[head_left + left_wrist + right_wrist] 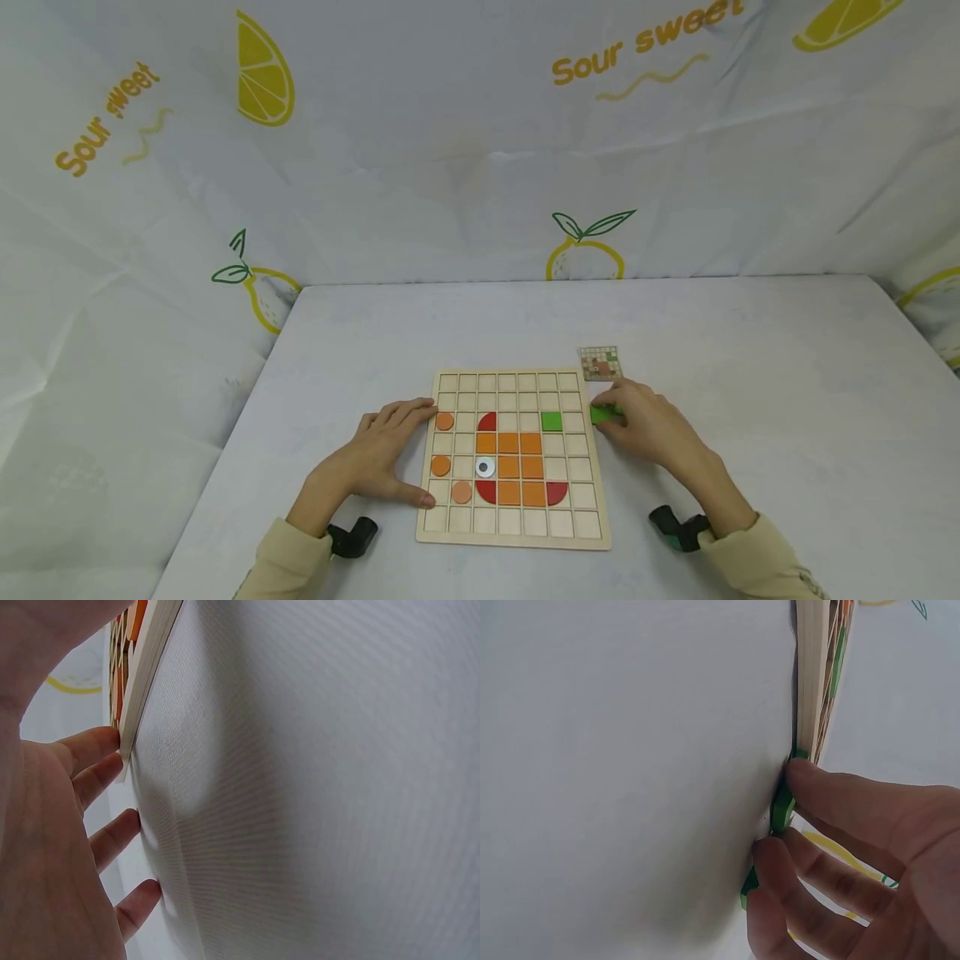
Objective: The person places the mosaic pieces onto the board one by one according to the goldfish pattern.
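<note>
A square wooden grid board (512,541) lies on the table with colored pieces in its cells. My left hand (378,458) spreads along the board's left side, its thumb and fingertips at the rim. Just off the board's right edge, my right hand (648,421) pinches a green tile (783,806) between thumb and finger, low against the tabletop. Another green piece (748,887) shows under the other fingers, partly hidden. On the board are a green square (551,422), orange squares (508,467), red rounded pieces (557,493), orange discs (444,421) and an eye disc (486,467).
A small pattern card (601,363) lies beyond the right hand, by the board's top right corner. The white table (810,400) meets a white cloth backdrop (435,167) printed with lemons. Black wrist devices (354,537) sit below both wrists.
</note>
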{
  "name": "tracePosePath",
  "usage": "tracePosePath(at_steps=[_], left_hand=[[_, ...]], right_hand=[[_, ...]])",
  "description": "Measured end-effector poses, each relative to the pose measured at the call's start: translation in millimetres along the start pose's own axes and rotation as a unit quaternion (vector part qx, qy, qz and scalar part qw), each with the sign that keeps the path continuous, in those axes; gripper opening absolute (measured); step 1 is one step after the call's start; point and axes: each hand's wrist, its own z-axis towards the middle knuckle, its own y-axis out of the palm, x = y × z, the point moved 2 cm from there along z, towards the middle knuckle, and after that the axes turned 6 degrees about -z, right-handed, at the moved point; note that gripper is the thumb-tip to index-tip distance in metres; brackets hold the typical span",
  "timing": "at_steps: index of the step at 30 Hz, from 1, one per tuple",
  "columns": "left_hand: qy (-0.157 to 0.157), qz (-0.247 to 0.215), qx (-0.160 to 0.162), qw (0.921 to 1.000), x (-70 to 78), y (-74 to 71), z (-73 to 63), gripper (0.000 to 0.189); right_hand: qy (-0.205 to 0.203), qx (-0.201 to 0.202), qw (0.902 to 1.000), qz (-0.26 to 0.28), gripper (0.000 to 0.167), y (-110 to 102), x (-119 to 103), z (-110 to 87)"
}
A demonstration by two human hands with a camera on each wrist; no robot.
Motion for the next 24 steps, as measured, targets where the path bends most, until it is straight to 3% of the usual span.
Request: tracePosePath(at_steps=[17, 24], left_hand=[[0.001, 0.0, 0.001, 1.0, 2.3, -1.3, -0.9, 0.116], [-0.001, -0.003, 0.0, 1.0, 2.0, -1.1, -0.7, 0.116]], right_hand=[[-0.004, 0.032, 0.9994, -0.011, 0.024, -2.5, -4.2, -1.4], [0.002, 0.026, 0.9997, 0.005, 0.027, -1.3, -12.1, -0.4]])
